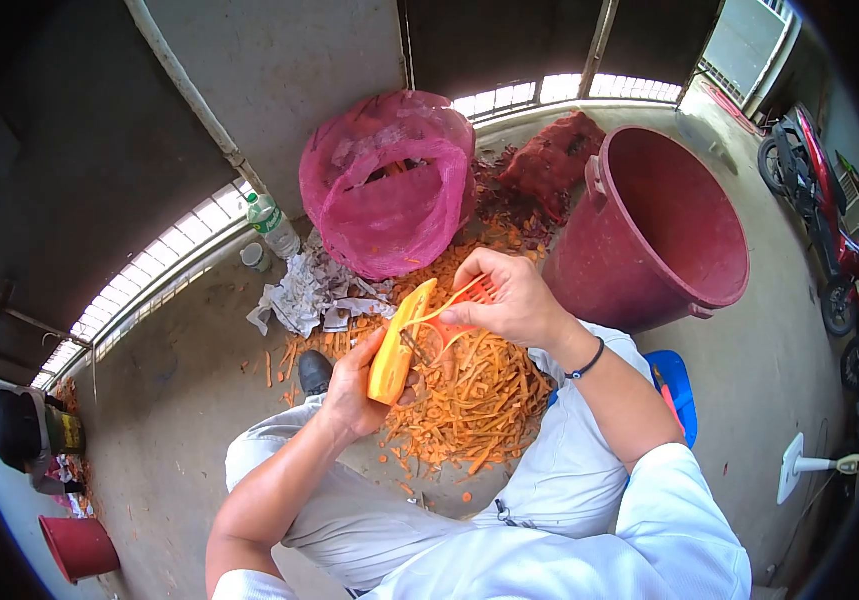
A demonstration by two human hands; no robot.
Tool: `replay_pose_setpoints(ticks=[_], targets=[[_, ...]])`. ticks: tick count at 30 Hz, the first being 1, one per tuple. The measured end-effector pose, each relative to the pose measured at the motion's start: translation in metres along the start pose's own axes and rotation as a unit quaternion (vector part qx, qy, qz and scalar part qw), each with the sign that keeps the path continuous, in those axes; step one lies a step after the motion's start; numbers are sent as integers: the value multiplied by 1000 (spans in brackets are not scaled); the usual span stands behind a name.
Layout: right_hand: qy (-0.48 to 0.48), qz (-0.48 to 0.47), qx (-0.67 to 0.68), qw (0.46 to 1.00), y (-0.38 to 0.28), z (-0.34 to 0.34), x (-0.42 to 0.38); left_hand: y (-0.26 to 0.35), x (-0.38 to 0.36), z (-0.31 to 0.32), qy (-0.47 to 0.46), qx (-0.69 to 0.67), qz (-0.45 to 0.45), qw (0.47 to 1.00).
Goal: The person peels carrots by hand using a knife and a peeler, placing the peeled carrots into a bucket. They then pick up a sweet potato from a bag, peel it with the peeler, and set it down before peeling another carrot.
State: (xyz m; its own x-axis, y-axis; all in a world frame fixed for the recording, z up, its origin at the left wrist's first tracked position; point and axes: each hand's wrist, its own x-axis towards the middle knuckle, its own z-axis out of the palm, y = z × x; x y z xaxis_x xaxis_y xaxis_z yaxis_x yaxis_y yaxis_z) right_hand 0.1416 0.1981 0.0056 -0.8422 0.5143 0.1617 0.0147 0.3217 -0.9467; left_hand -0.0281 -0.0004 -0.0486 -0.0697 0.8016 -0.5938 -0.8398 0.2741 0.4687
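Observation:
My left hand [355, 388] is closed around the lower end of a thick, smooth orange carrot [400, 345], tilted up and away from me. My right hand [510, 300] is beside its upper part, thumb and fingers pinching a thin orange strip of peel [440, 314] that reaches to the carrot's side. A small dark piece shows against the carrot, too small to make out. Behind the right fingers is an orange-red slotted plastic thing [480, 291], mostly hidden. Below both hands, between my legs, lies a large heap of carrot peelings [485, 405] with some round end pieces.
A pink mesh sack [390, 215] stands ahead, with a red sack [555, 165] behind. A big maroon bin [640, 235] is at right. Crumpled paper [315, 290] and a plastic bottle [272, 225] lie left. Another person [20, 430] is far left, near a red bucket [80, 548]. Motorcycles [820, 190] stand right.

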Motion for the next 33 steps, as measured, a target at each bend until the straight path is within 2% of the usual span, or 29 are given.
replay_pose_setpoints(ticks=[5, 7, 11, 17, 22, 24, 26, 28, 30, 32, 33], targets=[[-35, 55, 46, 997, -10, 10, -1, -4, -6, 13, 9, 29, 2, 1000], [-48, -1, 15, 999, -4, 14, 1, -7, -6, 11, -9, 16, 2, 1000], [-60, 29, 0, 998, -6, 14, 0, -11, -8, 10, -24, 32, -13, 999], [-48, -11, -115, 992, -6, 1, 5, -13, -15, 18, 4, 58, -2, 998], [82, -34, -182, 979, 3, -40, 13, -11, -16, 15, -9, 62, -9, 998], [174, -31, -252, 952, 22, -72, 18, -11, -15, 4, -12, 52, -9, 999], [218, -1, -247, 944, 17, -85, 16, -8, -12, -2, -15, 44, -10, 999], [216, -49, -230, 948, 21, -69, 13, -4, -5, -2, 78, 15, -19, 997], [142, 6, -63, 988, 29, -46, 11, -4, -2, -1, 80, 9, -13, 997], [56, 49, 51, 996, 20, -21, 10, -5, -3, -1, 83, 3, -3, 997], [20, 47, 40, 998, 13, -12, 8, -6, 1, -6, 60, 9, -16, 998]])
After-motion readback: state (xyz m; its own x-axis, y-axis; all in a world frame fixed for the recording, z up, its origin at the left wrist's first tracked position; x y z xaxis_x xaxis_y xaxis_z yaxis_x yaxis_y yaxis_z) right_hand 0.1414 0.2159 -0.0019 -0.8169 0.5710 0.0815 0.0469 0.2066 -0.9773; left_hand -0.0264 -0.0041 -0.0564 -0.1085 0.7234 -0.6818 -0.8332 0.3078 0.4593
